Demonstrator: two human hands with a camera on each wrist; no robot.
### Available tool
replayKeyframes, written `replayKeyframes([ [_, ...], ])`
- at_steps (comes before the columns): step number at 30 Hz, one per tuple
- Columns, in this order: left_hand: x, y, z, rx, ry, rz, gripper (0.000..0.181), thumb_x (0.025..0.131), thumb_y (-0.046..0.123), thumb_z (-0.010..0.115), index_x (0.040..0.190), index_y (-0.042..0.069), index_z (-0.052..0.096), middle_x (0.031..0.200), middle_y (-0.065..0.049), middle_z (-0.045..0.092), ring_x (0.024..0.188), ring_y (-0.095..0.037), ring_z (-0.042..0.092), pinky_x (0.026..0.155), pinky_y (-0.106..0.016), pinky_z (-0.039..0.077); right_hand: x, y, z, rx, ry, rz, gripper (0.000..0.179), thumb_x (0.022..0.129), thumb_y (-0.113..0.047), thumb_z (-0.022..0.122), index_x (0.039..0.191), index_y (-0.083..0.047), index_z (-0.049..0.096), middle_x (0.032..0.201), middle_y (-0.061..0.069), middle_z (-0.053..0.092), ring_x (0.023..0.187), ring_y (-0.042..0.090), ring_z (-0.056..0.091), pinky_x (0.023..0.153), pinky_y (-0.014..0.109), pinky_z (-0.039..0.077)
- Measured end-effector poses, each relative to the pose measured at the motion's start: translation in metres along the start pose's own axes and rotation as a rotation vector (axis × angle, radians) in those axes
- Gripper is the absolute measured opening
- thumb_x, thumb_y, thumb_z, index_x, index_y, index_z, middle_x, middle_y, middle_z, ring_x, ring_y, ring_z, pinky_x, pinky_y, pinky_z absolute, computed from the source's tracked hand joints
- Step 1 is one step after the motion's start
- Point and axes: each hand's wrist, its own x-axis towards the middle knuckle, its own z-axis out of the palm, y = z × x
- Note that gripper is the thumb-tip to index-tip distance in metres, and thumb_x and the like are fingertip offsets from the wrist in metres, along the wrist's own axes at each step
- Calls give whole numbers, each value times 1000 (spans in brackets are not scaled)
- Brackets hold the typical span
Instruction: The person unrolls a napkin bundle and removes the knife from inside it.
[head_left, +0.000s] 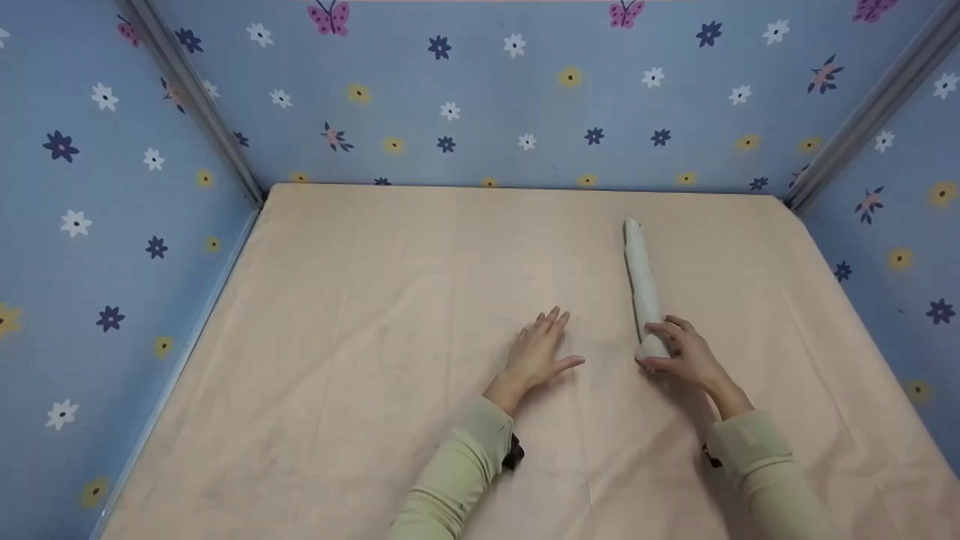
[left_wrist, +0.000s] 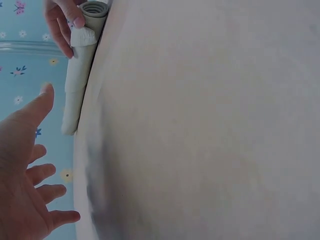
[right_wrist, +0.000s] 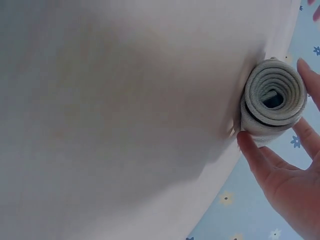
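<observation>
A long, pale grey-green rolled-up cloth lies on the right half of the table, its length running away from me. My right hand grips its near end, thumb on one side and fingers on the other. In the right wrist view the end of the rolled cloth shows as a spiral of ribbed layers around a dark hollow. To the left of the roll, my left hand is held apart from it with fingers straight and thumb spread, holding nothing. The left wrist view shows a whitish flap near the gripped end.
A wrinkled, pale peach cover spreads over the table. Blue panels with flowers and butterflies stand at the back and both sides. Grey posts rise at the two back corners.
</observation>
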Motion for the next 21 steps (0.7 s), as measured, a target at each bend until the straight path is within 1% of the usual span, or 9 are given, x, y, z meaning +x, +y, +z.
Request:
replayKeyframes([
  [6,3,4,5,20,-1,7,78,81,55,51,141,13,23,146,-6,20,131,-28,20,104,-45,22,0,0,1,46,13,2,59,73,-15,73,123,2,47,136,31,18,111,52,37,84,55,41],
  [10,5,7,8,20,-5,10,77,81,54,52,141,13,24,145,-7,21,130,-28,21,102,-46,24,-1,1,1,70,22,2,57,74,-13,72,123,2,48,136,31,17,113,52,34,86,54,40],
  [14,6,11,11,27,-20,10,76,82,52,52,141,13,24,145,-6,22,130,-26,22,101,-47,26,-1,4,-1,117,23,17,56,75,-14,71,123,1,48,138,29,16,115,52,32,89,55,37],
  [18,7,15,15,37,-38,14,74,83,51,52,141,14,24,145,-5,23,131,-25,22,102,-46,26,-4,5,-3,159,30,24,56,75,-16,71,123,0,48,139,27,17,115,50,34,89,55,36],
  [21,8,19,17,47,-51,27,73,84,50,51,141,15,24,145,-5,23,130,-25,22,101,-46,26,-6,5,-5,167,39,27,57,76,-18,71,124,-1,48,139,26,19,115,49,35,91,55,35],
])
